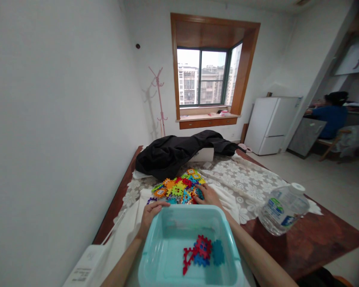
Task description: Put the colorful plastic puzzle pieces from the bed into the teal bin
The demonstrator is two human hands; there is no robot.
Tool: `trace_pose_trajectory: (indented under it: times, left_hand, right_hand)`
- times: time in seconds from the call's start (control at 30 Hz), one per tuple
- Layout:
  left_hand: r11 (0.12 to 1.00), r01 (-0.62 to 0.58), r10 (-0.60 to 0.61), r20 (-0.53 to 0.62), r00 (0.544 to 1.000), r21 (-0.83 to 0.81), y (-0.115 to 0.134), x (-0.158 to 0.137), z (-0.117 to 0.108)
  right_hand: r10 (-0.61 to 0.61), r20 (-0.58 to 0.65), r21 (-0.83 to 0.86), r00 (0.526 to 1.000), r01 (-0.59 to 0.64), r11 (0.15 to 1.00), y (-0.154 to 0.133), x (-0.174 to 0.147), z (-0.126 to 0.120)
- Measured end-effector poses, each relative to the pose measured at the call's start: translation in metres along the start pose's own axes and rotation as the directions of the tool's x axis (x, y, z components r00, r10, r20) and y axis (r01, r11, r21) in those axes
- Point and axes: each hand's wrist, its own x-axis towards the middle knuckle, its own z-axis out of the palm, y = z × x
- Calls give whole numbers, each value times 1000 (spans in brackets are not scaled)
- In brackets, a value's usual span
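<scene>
The bin (191, 207) may shift if the left hand (152, 212), closed on it, slips; right hand (208, 196), fingers parted at toothed pieces (177, 190): hold indeterminate.

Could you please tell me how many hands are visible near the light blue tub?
2. The left hand is at the far left corner of the tub; the right hand is beyond it, at the toy pieces. Some fingers may be hidden.
</scene>
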Motion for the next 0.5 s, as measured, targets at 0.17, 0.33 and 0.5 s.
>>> trace_pose_trajectory:
  times: [0.17, 0.33, 0.5]
  left_hand:
    - [1000, 3, -3, 9, 1000, 15, 0, 0, -1]
    - [1000, -10, 10, 14, 1000, 20, -3, 2, -2]
    - [999, 23, -22, 19, 1000, -29, -7, 4, -2]
  right_hand:
    - [29, -99, 134, 995, -15, 991, -1, -1, -1]
    - [53, -218, 364, 974, 31, 931, -1, 3, -9]
    - [373, -255, 754, 892, -57, 654, 0, 11, -23]
